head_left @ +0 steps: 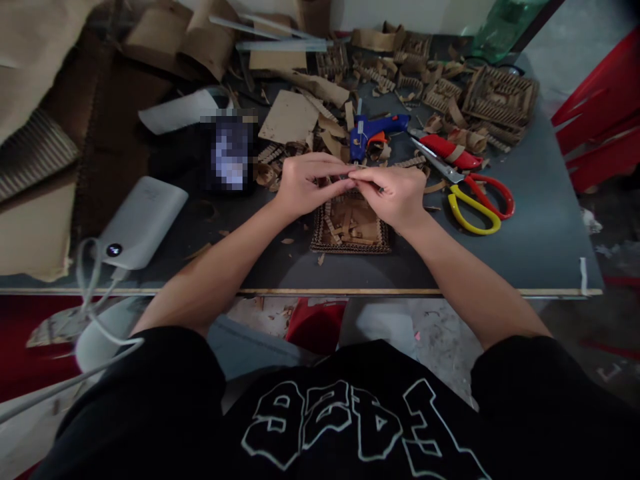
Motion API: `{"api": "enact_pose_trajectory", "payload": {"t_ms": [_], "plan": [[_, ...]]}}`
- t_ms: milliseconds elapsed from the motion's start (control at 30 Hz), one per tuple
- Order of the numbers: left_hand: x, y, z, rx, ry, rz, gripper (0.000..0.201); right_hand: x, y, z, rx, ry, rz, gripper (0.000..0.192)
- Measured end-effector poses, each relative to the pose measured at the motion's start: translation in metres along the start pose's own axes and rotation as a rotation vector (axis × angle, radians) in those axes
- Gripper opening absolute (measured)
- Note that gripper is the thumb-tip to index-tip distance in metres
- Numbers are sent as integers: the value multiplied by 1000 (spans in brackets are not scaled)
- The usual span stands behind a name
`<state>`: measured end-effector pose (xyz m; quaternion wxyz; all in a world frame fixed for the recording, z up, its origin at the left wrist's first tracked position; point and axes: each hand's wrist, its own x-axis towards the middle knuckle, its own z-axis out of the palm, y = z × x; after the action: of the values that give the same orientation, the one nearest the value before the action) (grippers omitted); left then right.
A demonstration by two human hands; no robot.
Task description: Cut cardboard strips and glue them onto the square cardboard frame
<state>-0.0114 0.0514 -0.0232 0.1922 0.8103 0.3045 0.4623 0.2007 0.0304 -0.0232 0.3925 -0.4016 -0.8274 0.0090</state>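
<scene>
My left hand [306, 185] and my right hand [391, 193] meet over the grey table [540, 233], fingertips pinched together on a thin strip of corrugated cardboard [345, 177]. Just below them lies a small square cardboard tray [350, 230] with a woven rim, holding several short cardboard strips. The strip between my fingers is mostly hidden by them.
A blue glue gun [373, 130] lies just beyond my hands. Red and yellow scissors [475, 193] and a red cutter [447, 151] lie to the right. Cardboard scraps and woven pieces [497, 97] fill the far side. A white power bank [143, 223] with cable sits left.
</scene>
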Motion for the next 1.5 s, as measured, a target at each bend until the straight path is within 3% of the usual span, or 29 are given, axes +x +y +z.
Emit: {"api": "enact_pose_trajectory", "payload": {"t_ms": [133, 267, 567, 733, 933, 1133, 1367, 1500], "plan": [[4, -4, 2, -163, -100, -154, 45, 0, 6, -2, -95, -71, -22, 34], [5, -9, 1, -287, -165, -214, 54, 2, 4, -9, -139, -143, -81, 38], [3, -4, 5, -350, -100, -171, 44, 4, 2, -17, -112, -65, -139, 31], [5, -2, 4, -431, -161, -297, 50, 7, 0, -12, -47, -25, -135, 30], [9, 6, -1, -521, -157, -230, 44, 7, 5, -2, 79, 111, -231, 26], [6, 2, 3, -604, -135, -231, 39, 7, 8, 2, 156, 195, -343, 18], [9, 0, 3, -564, -108, -203, 36, 8, 6, 2, 137, 201, -365, 15], [9, -2, 5, -565, -68, -208, 37, 6, 9, 2, 114, 195, -284, 18]]}}
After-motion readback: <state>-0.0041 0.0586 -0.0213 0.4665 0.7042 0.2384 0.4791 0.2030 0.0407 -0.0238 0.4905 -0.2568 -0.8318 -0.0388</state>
